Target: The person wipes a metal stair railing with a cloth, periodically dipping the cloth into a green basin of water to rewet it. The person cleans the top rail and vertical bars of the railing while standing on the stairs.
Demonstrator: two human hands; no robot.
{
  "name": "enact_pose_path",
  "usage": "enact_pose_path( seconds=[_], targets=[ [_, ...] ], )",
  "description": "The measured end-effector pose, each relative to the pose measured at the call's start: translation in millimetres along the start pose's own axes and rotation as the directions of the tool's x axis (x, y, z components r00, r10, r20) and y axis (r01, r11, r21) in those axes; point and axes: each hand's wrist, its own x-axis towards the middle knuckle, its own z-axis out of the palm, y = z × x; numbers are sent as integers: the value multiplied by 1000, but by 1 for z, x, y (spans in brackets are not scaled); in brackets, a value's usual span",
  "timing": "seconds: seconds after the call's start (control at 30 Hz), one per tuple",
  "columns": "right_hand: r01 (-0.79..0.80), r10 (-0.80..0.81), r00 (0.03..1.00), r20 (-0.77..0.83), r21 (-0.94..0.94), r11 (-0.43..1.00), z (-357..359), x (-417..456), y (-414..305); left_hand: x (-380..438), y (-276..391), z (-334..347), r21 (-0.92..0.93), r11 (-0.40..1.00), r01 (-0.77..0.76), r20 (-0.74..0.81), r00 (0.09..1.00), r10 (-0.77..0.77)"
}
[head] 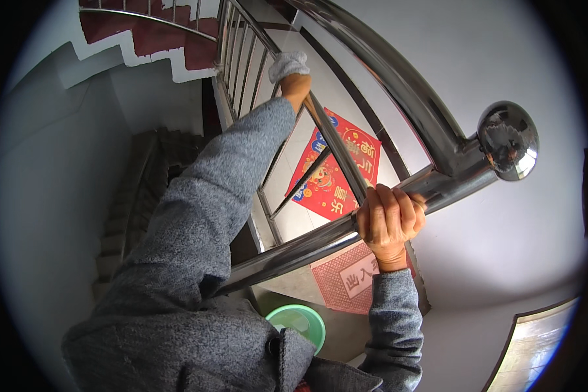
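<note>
My left arm reaches out along a slim stainless-steel rail (334, 139). At its far part my left hand (296, 87) presses a light grey cloth (289, 65) against the metal; the fingers are mostly hidden. Closer to me, my right hand (391, 215) is wrapped around a thick stainless-steel handrail (296, 249), knuckles up, beside the spot where the slim rail meets it. Thin balusters (304, 181) run below the slim rail.
A shiny ball finial (508, 140) caps the handrail's end. Below lie a red mat (318, 169) with printed writing and a pinkish mat (340, 279). A green basin (313, 323) holding water stands near me. Stairs (112, 235) descend at left; red-treaded steps (157, 36) rise above.
</note>
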Motion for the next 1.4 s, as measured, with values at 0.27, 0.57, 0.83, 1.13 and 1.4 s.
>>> enact_pose_path(
  seconds=[0.27,0.57,0.83,1.13,1.4],
  targets=[
    [24,-21,995,-94,36,999,-3,0,9,-210,66,-3,-450,891,50,69,997,-21],
    [-161,208,975,-85,378,912,-25,0,-3,-329,95,-76,-562,769,306,575,812,97],
    [-705,779,274,564,669,-237,-76,-91,-98,-373,100,-130,-267,791,-550,660,494,566],
    [-194,548,-130,826,521,-831,-87,-156,-73,-386,115,-167,-185,741,-646,881,225,416],
    [-690,484,231,844,493,-530,-100,-105,-72,-363,118,-165,-363,727,-583,758,268,594]
  ],
)
